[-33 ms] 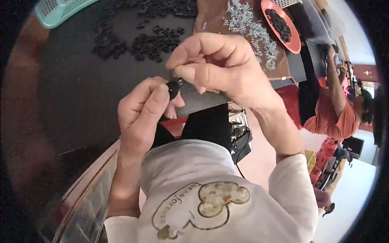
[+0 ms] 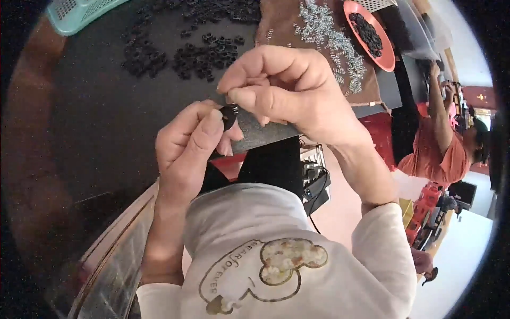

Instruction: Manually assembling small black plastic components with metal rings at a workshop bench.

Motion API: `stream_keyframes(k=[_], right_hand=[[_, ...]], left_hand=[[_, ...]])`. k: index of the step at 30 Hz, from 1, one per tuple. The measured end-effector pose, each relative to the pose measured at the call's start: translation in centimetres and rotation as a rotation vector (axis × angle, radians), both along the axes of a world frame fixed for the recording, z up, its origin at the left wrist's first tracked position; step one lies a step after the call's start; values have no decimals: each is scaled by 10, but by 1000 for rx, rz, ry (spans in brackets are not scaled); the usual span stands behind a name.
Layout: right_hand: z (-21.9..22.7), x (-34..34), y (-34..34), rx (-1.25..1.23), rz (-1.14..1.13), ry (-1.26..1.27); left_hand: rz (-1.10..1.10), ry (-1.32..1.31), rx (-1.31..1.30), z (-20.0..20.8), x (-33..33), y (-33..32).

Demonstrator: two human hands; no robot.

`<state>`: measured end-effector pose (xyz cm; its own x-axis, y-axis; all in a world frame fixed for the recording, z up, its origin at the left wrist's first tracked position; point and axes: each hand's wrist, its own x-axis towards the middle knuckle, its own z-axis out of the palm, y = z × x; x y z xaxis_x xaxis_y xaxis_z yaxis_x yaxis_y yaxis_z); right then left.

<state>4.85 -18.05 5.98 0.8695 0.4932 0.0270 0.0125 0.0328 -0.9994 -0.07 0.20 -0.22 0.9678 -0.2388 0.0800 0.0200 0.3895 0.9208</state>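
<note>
My left hand pinches a small black plastic part between thumb and fingers. A small metal coil spring stands at the upper edge of that part. Close above it, my right hand has its thumb and index finger pressed together by the spring's upper end. Its fingertips cover whatever they grip there, so I cannot see how far the spring goes into the black part. Both hands are over the near edge of the dark table.
Many small black parts lie loose across the table beyond my hands. Metal springs are heaped on a brown cloth, beside a red-orange dish of black pieces. A green basket stands far left. Another person is at the right.
The black part has tilted slightly in my left hand, and more of the spring's coils show beside it. My right hand has barely shifted.
</note>
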Motion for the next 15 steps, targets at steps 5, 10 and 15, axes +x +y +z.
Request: stream_keyframes(k=[5, 10, 15], right_hand=[[-5, -6, 12, 108, 13, 59], [-15, -17, 22, 83, -72, -176], [-17, -29, 26, -5, -101, -314]], left_hand=[[9, 18, -46, 0, 0, 0], [-30, 89, -112, -3, 1, 6], [100, 30, -118, -1, 4, 0]])
